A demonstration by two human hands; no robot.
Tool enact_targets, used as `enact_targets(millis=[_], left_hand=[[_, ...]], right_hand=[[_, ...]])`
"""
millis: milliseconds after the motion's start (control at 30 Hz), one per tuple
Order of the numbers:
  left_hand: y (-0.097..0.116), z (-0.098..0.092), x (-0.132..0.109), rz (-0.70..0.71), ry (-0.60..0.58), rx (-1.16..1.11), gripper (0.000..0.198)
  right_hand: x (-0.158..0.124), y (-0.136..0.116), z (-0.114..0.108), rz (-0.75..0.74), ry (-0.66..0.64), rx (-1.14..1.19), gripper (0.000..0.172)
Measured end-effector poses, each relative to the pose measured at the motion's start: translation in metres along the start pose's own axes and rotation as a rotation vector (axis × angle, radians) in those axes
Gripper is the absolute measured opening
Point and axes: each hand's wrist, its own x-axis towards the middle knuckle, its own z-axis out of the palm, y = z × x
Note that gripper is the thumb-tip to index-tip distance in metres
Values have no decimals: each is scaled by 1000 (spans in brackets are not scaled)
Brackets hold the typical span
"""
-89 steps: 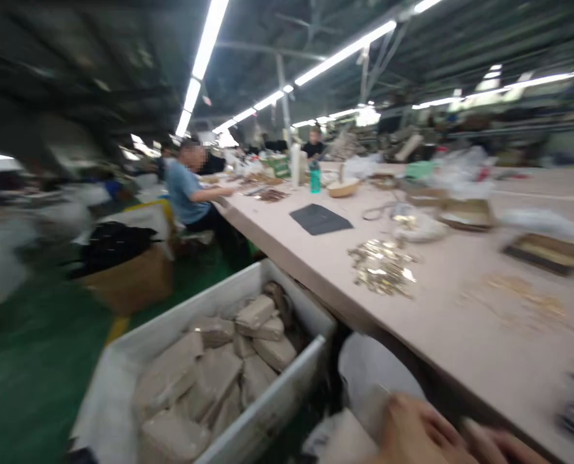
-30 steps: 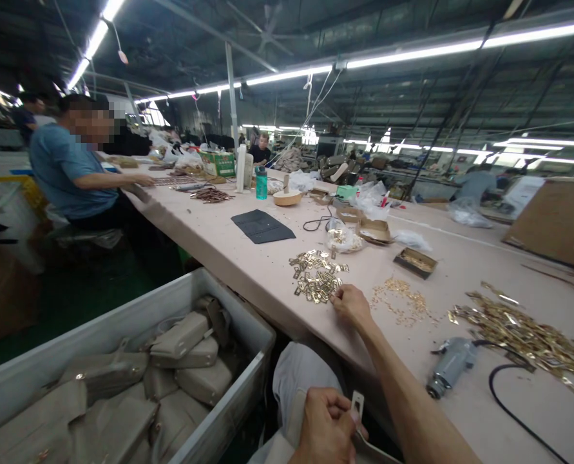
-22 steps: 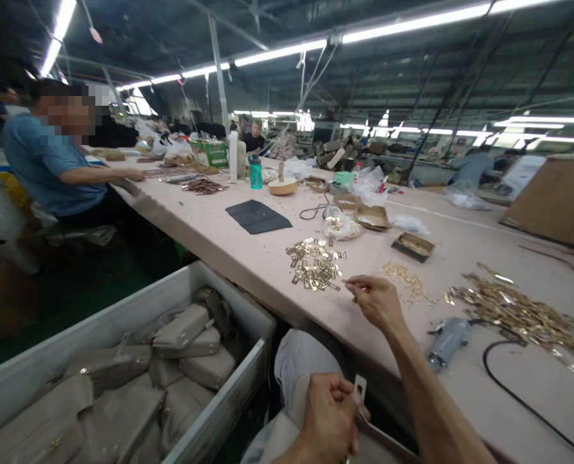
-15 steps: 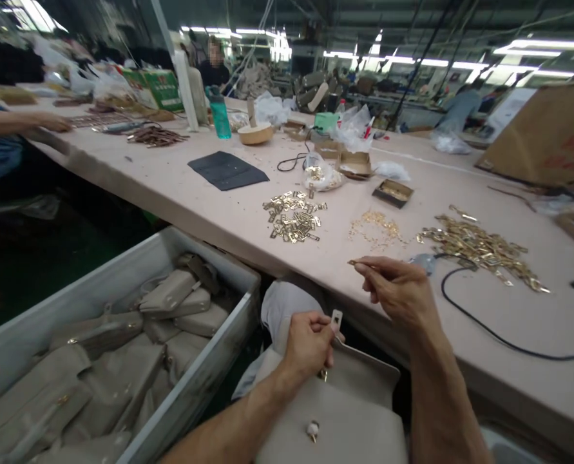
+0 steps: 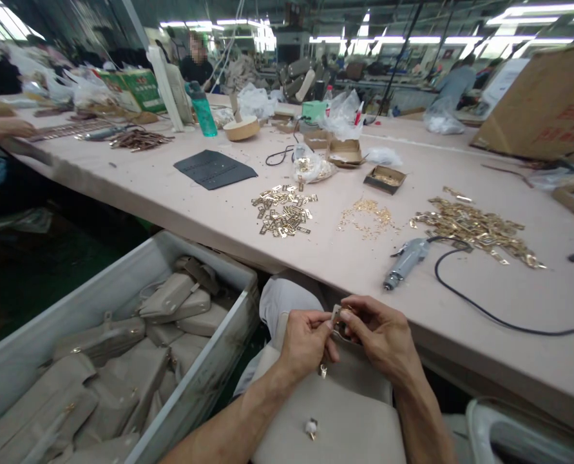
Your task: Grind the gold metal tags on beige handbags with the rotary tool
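On my lap lies a beige handbag with a gold-coloured fitting on its front. My left hand pinches the bag's narrow flap tab between thumb and fingers. At the other side of that tab, my right hand is closed on a small gold-coloured metal plate, mostly hidden by the fingers. The two hands almost meet, and I cannot tell how the plate sits against the tab. A grey electric screwdriver rests on the table beyond my right hand.
A large bin of beige bags stands at my left. The table carries piles of metal plates, tiny gold pieces, longer gold fittings and small boxes. A co-worker's arm reaches in at far left.
My right hand has come down and left from above the table edge to the bag's tab, bringing the metal plate. The screwdriver now shows fully. My left hand keeps its hold.
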Motion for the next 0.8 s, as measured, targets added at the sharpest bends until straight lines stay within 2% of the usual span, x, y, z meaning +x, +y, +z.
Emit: enact_targets(millis=[100, 467, 800], left_hand=[[-2, -1, -1, -16, -18, -27, 43], [-4, -3, -4, -8, -84, -43, 41], [-1, -5, -7, 16, -84, -37, 38]], right_hand=[[-1, 5, 4, -9, 10, -72, 29], [-1, 4, 7, -94, 45, -61, 19], [-2, 2, 12, -63, 66, -34, 24]])
